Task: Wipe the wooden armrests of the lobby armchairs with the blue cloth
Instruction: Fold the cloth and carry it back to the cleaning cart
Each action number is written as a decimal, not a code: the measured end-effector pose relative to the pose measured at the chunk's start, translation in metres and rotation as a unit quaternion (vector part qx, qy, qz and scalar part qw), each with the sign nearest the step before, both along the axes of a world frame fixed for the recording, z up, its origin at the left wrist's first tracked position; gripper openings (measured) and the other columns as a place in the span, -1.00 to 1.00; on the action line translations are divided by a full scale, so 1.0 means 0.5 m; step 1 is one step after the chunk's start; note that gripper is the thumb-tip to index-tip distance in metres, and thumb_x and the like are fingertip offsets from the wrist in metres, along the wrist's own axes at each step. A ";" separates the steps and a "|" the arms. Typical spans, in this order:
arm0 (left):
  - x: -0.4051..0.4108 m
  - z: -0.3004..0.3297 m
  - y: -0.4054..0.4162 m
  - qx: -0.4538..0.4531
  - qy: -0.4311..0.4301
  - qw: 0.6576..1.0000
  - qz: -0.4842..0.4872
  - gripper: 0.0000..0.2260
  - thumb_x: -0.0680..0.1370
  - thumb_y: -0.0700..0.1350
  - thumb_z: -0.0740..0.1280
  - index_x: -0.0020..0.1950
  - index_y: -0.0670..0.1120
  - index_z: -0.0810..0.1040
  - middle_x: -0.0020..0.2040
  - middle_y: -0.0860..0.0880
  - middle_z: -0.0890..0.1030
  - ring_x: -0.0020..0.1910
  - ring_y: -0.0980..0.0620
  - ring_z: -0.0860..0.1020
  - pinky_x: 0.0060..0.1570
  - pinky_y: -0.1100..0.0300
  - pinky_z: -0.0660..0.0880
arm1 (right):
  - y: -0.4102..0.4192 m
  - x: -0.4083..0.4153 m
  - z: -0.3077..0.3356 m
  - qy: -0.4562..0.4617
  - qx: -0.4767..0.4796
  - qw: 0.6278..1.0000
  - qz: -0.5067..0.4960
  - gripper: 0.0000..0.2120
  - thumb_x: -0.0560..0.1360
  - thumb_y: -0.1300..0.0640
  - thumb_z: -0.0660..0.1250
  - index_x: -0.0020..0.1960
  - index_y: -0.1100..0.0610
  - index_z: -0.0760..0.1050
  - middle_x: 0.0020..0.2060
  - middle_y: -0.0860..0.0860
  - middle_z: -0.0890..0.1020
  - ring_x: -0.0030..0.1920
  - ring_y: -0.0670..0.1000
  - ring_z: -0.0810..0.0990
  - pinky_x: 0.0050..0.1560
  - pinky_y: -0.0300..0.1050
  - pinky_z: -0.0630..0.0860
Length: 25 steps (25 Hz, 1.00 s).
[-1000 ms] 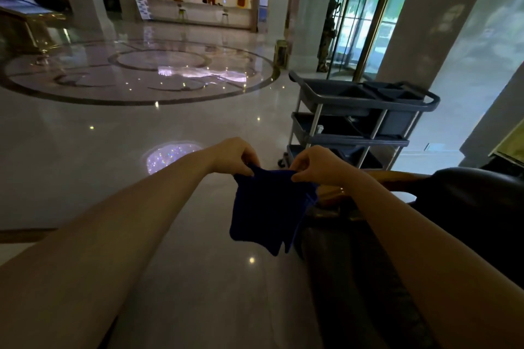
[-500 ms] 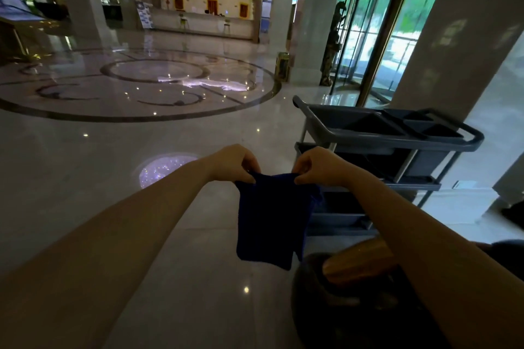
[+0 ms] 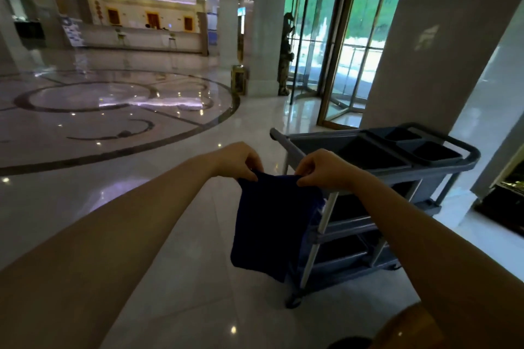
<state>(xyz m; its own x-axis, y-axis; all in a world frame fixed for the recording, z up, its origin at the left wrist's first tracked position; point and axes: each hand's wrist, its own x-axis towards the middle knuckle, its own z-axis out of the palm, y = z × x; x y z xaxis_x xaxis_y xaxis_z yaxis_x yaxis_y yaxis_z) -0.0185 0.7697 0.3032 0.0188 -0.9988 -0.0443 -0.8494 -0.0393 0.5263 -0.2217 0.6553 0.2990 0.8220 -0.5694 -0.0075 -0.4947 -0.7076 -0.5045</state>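
- Dark blue cloth: soft fabric, hanging in folds in the middle of the view, held up by its top edge above the floor and in front of the cart's near left corner.
- Left hand: bare, fingers pinched shut on the cloth's top left corner; forearm reaches in from the lower left.
- Right hand: bare, fingers pinched shut on the cloth's top right corner; forearm reaches in from the lower right. The two hands are near each other, with the cloth's top edge stretched between them.
- Rounded wooden armrest: orange-brown, polished; only its end shows at the near right bottom edge, below the right forearm and apart from the cloth.
- Grey three-shelf plastic service cart: stands on small wheels at right, behind the cloth; dark bins sit in its top shelf.
- Glossy pale marble floor: carries a dark circular inlay pattern at far left and reflects ceiling lights.
- White square pillar: rises at right, beyond the cart.
- Glass revolving door with brass frame: far, right of centre.
- Long reception counter: lit, at far left.
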 end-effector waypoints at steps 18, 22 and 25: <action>0.181 0.251 -0.942 -0.117 -0.020 0.968 -0.221 -0.83 0.44 -0.28 0.38 0.02 -0.23 0.60 -0.11 -0.15 0.62 -0.20 0.06 0.58 -0.09 0.18 0.56 | -0.762 0.128 0.245 -0.038 -0.155 0.967 -0.200 -0.88 0.34 0.20 0.46 -0.12 0.16 0.64 -0.36 -0.09 0.59 -0.36 -0.20 0.50 -0.31 -0.40 0.42; 0.160 0.233 -1.110 -0.112 -0.023 0.956 -0.269 -0.83 0.43 -0.28 0.38 0.01 -0.23 0.61 -0.09 -0.17 0.64 -0.16 -0.01 0.60 -0.09 0.14 0.56 | -0.882 0.112 0.232 -0.007 -0.138 0.958 -0.250 -0.90 0.36 0.22 0.44 -0.11 0.18 0.63 -0.33 -0.03 0.60 -0.35 -0.18 0.51 -0.36 -0.49 0.41; 0.135 0.195 -1.252 -0.097 -0.002 0.944 -0.317 -0.86 0.42 -0.23 0.41 -0.03 -0.15 0.63 -0.14 -0.08 0.66 -0.22 0.11 0.61 -0.26 0.34 0.51 | -0.974 0.086 0.205 0.017 -0.124 0.944 -0.304 -0.88 0.37 0.21 0.44 -0.10 0.18 0.63 -0.34 -0.02 0.61 -0.37 -0.13 0.53 -0.34 -0.38 0.46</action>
<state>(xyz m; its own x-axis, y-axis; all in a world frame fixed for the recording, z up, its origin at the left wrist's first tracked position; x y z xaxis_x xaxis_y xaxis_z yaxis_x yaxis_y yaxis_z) 0.0488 0.1437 0.4006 -0.5845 -0.7992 0.1402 -0.6718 0.5736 0.4687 -0.1787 0.1684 0.4014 0.3436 -0.9241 0.1675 -0.8611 -0.3812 -0.3365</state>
